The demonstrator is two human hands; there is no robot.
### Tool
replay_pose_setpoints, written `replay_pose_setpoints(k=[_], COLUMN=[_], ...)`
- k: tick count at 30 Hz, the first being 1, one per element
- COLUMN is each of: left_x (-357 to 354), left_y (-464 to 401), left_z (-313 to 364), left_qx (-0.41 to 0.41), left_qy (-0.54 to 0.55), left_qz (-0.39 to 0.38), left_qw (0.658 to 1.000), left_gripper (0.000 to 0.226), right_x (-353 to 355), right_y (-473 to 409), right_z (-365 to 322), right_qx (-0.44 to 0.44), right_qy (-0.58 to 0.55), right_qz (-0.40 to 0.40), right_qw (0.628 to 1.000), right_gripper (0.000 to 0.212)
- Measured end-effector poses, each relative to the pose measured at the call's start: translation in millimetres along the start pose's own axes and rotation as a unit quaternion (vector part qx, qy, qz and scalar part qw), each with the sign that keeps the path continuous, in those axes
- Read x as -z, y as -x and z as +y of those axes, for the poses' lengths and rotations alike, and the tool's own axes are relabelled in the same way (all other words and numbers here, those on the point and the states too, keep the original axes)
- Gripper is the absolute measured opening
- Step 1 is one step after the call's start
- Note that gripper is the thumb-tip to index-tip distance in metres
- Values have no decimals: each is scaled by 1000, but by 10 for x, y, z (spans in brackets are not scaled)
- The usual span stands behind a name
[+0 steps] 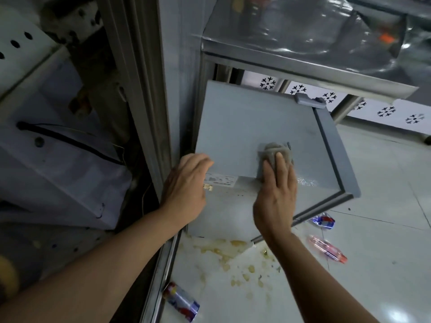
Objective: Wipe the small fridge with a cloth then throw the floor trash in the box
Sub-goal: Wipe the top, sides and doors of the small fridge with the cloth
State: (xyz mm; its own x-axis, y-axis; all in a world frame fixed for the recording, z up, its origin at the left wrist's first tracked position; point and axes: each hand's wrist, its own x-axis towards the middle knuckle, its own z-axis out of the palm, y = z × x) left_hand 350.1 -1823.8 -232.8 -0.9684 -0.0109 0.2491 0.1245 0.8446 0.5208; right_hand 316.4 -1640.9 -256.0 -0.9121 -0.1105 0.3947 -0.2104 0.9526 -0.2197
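The small grey fridge (251,117) stands on the floor under a metal table, seen from above. My right hand (276,192) presses a grey cloth (275,152) flat on the fridge's top near its front edge. My left hand (186,190) rests on the top's left front corner, fingers curled over the edge, holding nothing else. Floor trash lies around: a blue and red can (182,301) at the bottom, a pink plastic bottle (327,249) and a crumpled blue wrapper (323,220) to the right of the fridge.
A metal table (303,66) covered in plastic film hangs over the fridge's back. A yellowish spill (228,255) spreads on the white tiled floor in front of the fridge. A door frame (140,89) and white boxes (58,145) stand to the left.
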Motion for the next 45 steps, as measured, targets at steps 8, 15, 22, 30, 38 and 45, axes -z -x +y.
replay_pose_setpoints(k=[8, 15, 22, 30, 38, 45], left_x=[-253, -578, -909, -1103, -1182, -1244], left_y=[28, 38, -19, -98, -153, -124], left_z=[155, 34, -184, -264, -311, -295], left_qx=[29, 20, -45, -91, -111, -105], left_qy=[-105, -145, -139, -113, -121, -126], left_qz=[80, 183, 302, 406, 456, 470], left_qw=[991, 972, 942, 902, 875, 867], left_gripper=[30, 38, 45, 41, 48, 49], right_x=[-43, 81, -240, -443, -655, -1349], right_y=[-27, -74, -92, -74, -53, 456], right_z=[570, 1526, 1511, 1682, 1723, 2139], right_qx=[207, 167, 162, 211, 214, 248], right_qy=[34, 83, -10, 12, -1, 78], right_qz=[-1, 109, 235, 319, 387, 377], right_qw=[978, 976, 959, 924, 897, 889], right_gripper=[66, 63, 41, 49, 64, 73])
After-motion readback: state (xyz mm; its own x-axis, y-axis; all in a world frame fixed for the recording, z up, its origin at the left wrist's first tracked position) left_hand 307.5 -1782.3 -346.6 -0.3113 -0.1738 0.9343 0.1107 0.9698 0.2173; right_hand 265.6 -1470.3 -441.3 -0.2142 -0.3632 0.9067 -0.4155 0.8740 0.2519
